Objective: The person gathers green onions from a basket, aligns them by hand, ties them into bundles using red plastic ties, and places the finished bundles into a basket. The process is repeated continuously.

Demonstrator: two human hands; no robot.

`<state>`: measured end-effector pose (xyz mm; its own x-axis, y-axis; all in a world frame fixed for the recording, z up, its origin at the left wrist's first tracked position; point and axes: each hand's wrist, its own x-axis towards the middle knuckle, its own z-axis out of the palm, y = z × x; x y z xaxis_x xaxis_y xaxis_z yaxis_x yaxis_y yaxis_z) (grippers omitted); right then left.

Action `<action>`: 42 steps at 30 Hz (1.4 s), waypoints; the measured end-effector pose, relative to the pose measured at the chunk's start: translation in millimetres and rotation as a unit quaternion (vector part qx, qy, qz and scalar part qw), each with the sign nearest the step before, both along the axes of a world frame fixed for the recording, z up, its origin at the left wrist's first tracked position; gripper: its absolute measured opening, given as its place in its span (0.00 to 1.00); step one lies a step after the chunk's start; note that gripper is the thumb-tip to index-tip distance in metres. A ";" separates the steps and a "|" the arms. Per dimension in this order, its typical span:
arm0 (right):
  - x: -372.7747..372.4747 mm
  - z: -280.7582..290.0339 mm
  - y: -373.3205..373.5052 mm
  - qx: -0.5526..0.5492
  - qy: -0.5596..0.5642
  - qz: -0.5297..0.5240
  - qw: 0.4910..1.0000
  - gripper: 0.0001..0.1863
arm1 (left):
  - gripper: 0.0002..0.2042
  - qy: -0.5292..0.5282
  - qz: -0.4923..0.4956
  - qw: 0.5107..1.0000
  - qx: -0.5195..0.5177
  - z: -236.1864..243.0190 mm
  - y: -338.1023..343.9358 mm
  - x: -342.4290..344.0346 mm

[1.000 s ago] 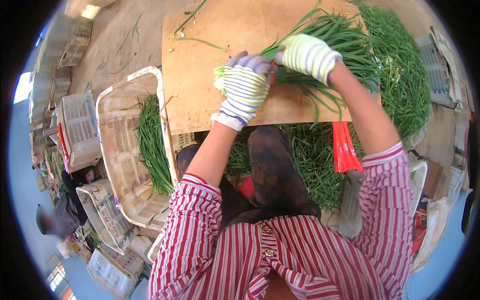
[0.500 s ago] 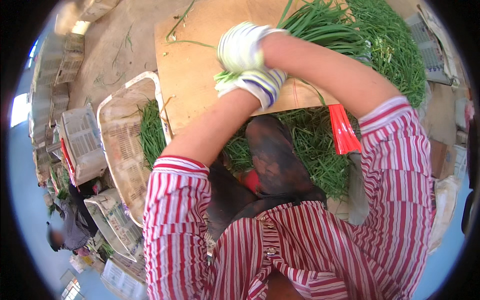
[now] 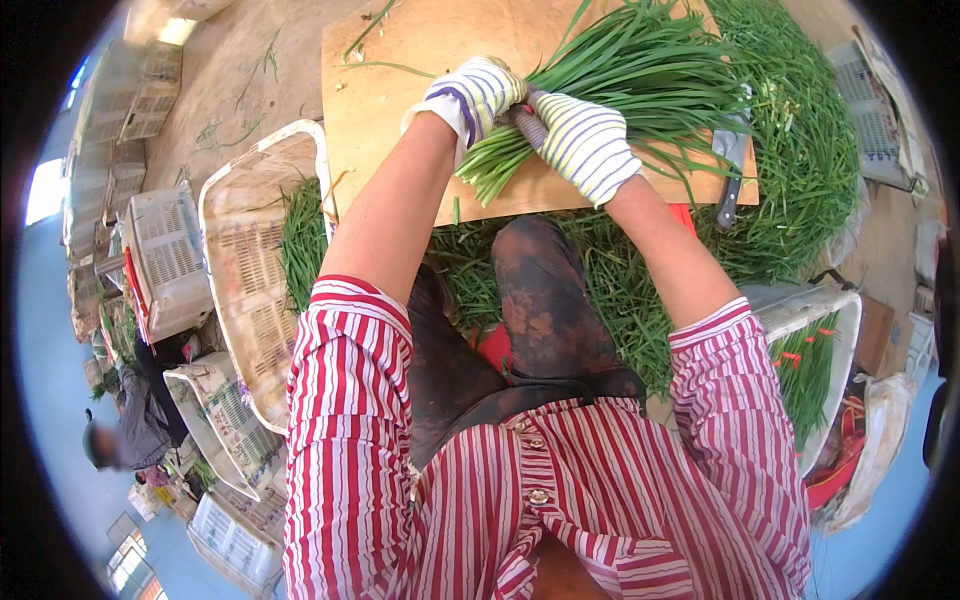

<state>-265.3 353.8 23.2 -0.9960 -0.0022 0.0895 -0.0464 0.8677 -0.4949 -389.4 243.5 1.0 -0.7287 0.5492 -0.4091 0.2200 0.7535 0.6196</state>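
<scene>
A bundle of green chives (image 3: pixel 640 70) lies slanted on the wooden board (image 3: pixel 385 120), its leaves fanned toward the far right and its pale stem ends (image 3: pixel 495 165) toward me. My left hand (image 3: pixel 480 95), in a striped knit glove, is closed at the left side of the bundle near the stems. Gloved the same way, my right hand (image 3: pixel 588 145) is closed around the stems from above. The two hands nearly meet at the fingertips. A knife (image 3: pixel 732 165) with a black handle lies at the board's right edge, apart from both hands.
Loose chives (image 3: pixel 795 170) are heaped right of the board, with more beneath it. A pale plastic crate (image 3: pixel 250 290) stands at the left; another crate (image 3: pixel 838 350) at the right holds red-tied bundles. Stacked crates (image 3: pixel 165 265) and a person (image 3: pixel 140 430) are farther left.
My crossed forearms have come apart: the right hand moved right and nearer, the left hand farther and slightly left. The stem ends, knife and right crate now show; the red strips are mostly hidden.
</scene>
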 end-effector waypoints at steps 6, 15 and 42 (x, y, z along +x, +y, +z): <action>-40.6 -0.2 34.5 0.037 -0.102 0.067 0.992 0.20 | 0.09 0.248 0.009 0.968 0.032 23.5 -6.3 69.9; -78.1 60.2 54.9 0.325 -0.032 0.284 0.901 0.47 | 0.11 -0.048 0.303 0.891 0.334 -5.3 -13.5 151.7; 105.1 -40.1 206.2 0.070 -0.222 -0.324 0.917 0.38 | 0.41 0.239 -0.195 0.933 -0.185 31.3 -27.0 72.3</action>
<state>-160.2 560.1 -16.9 -0.7307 0.6217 -0.2821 0.6802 0.6985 -0.2225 -317.1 216.6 32.2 -0.6502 0.6968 -0.3030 0.7070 0.7009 0.0948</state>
